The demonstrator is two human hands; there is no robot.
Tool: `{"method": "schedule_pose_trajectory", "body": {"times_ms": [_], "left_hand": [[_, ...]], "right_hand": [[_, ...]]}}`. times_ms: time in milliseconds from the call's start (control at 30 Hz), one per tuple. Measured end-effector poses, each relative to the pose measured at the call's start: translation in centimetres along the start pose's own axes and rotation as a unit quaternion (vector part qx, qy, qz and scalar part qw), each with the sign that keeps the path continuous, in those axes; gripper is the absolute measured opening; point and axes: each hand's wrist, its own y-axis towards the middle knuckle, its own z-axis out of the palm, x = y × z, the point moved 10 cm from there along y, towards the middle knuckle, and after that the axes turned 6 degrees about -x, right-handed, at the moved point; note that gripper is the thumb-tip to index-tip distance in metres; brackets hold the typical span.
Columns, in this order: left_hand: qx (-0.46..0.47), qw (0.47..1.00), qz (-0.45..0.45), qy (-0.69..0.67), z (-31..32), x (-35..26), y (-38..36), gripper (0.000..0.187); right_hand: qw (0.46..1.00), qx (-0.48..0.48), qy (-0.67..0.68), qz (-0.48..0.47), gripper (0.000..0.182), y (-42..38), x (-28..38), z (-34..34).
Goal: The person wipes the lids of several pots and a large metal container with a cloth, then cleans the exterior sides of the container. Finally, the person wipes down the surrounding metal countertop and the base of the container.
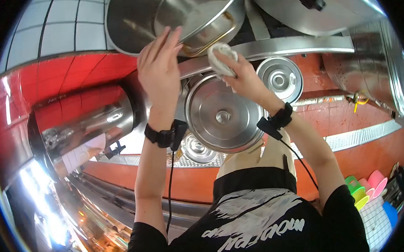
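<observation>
A large steel pot (131, 34) lies tilted at the top of the view, its open mouth facing me. My left hand (159, 69) is at the near rim with its fingers stretched out and overlapping the pot's opening. My right hand (243, 76) grips a folded white cloth (221, 61), close beside the wire handle (211, 42) on the pot's side. Brownish stains show around that handle. Both wrists wear black bands with cables. Below my hands stands a big round pot with a steel lid (211, 121).
A steel ledge (294, 47) runs below the tilted pot. Smaller round steel lids (279, 78) sit near the big one. Another large metal vessel (292, 14) is at upper right. A steel cylinder (92, 127) lies left. Colourful plastic containers (377, 183) stand at lower right.
</observation>
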Motion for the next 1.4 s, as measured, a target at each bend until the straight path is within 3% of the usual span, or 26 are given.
{"method": "schedule_pose_trajectory", "body": {"times_ms": [33, 67, 100, 133, 200, 233, 300, 333, 400, 467, 500, 567, 633, 700, 767, 900, 1000, 1067, 1167, 1233, 1267, 1300, 1400], "left_hand": [[-0.012, 1.0, 0.006, 0.006, 0.1, -0.4, 0.2, 0.032], [-0.013, 1.0, -0.002, -0.004, 0.5, -0.7, 0.3, 0.031], [-0.016, 1.0, -0.012, -0.014, 0.7, -0.7, 0.5, 0.03], [-0.027, 0.999, -0.025, -0.008, 0.5, -0.6, 1.0, 0.03], [0.068, 0.992, -0.009, -0.104, 1.8, -1.0, 1.6, 0.033], [0.057, 0.993, -0.026, -0.1, 1.2, 0.2, 2.0, 0.033], [0.061, 0.995, 0.077, -0.019, -0.3, 1.1, 2.6, 0.036], [0.063, 0.991, 0.114, 0.016, -1.4, 1.8, 2.9, 0.034], [0.153, 0.988, 0.002, -0.038, -1.5, 4.5, 2.1, 0.031], [0.143, 0.987, -0.011, -0.071, 0.7, 6.9, 0.8, 0.032], [0.021, 0.983, 0.075, -0.167, -0.2, 6.1, 1.1, 0.032], [-0.111, 0.947, 0.16, -0.255, -3.5, 5.2, 0.7, 0.033], [0.118, 0.989, 0.028, -0.085, -1.0, 5.6, 1.2, 0.035], [0.105, 0.989, 0.029, -0.103, -1.4, 5.4, 1.4, 0.036], [0.094, 0.988, 0.028, -0.115, -1.8, 5.6, 1.6, 0.037], [0.137, 0.985, 0.027, -0.104, -1.2, 5.7, 1.5, 0.04], [0.131, 0.985, 0.025, -0.114, -1.1, 5.7, 1.4, 0.041], [0.112, 0.986, 0.034, -0.118, -1.5, 5.4, 1.7, 0.043], [0.208, 0.977, 0.045, -0.024, 0.1, 5.8, 1.1, 0.036], [0.198, 0.98, 0.025, -0.024, 0.6, 6.6, 0.7, 0.034], [0.128, 0.988, 0.062, -0.06, -0.2, 5.9, 1.0, 0.034], [0.132, 0.987, 0.064, -0.062, -0.2, 5.8, 1.1, 0.034], [0.149, 0.985, 0.056, -0.065, 0.0, 5.7, 1.3, 0.031]], "right_hand": [[0.997, 0.071, 0.003, 0.044, 0.063, -0.1, -0.6, 1.4], [0.998, 0.006, -0.034, -0.057, 0.056, 0.2, -0.6, 1.1], [0.997, 0.021, -0.038, -0.065, 0.056, 0.2, -0.4, 1.4], [0.997, -0.057, 0.042, 0.04, 0.053, 0.3, -1.8, -0.3], [0.958, -0.214, 0.142, 0.128, 0.049, -0.1, -2.8, -3.5], [0.936, -0.292, 0.165, 0.106, 0.048, 0.2, -1.3, -5.7], [0.909, -0.334, 0.233, 0.091, 0.051, 1.7, 0.3, -7.6], [0.915, -0.321, 0.227, 0.091, 0.051, 2.6, 1.3, -7.2], [0.921, -0.296, 0.233, 0.096, 0.053, 4.2, 2.1, -5.8], [0.918, -0.347, 0.191, -0.002, 0.053, 5.0, 0.6, -4.8], [0.919, -0.357, 0.166, -0.03, 0.053, 4.9, 0.5, -4.1], [0.925, -0.347, 0.158, -0.009, 0.054, 4.7, -1.8, -2.6], [0.92, -0.328, 0.197, 0.08, 0.054, 3.8, -4.7, -0.8], [0.924, -0.313, 0.193, 0.107, 0.055, 3.6, -6.5, -0.9], [0.909, -0.31, 0.269, 0.069, 0.052, 3.7, -3.7, -1.6], [0.921, -0.297, 0.253, 0.014, 0.056, 3.2, 4.0, -2.0], [0.958, -0.262, 0.097, -0.067, 0.068, 3.2, 2.2, -0.5], [0.963, -0.253, 0.086, -0.029, 0.063, 2.8, -1.0, 0.6], [0.97, -0.236, 0.063, 0.012, 0.054, 2.7, -1.9, 0.6], [0.972, -0.225, 0.051, 0.034, 0.05, 2.6, -0.8, 0.3], [0.967, -0.252, 0.013, -0.031, 0.047, 2.5, 1.2, -0.6], [0.957, -0.276, -0.027, -0.09, 0.044, 2.2, 3.9, -1.3], [0.952, -0.272, -0.082, -0.112, 0.043, 2.6, 4.6, -1.5]]}}
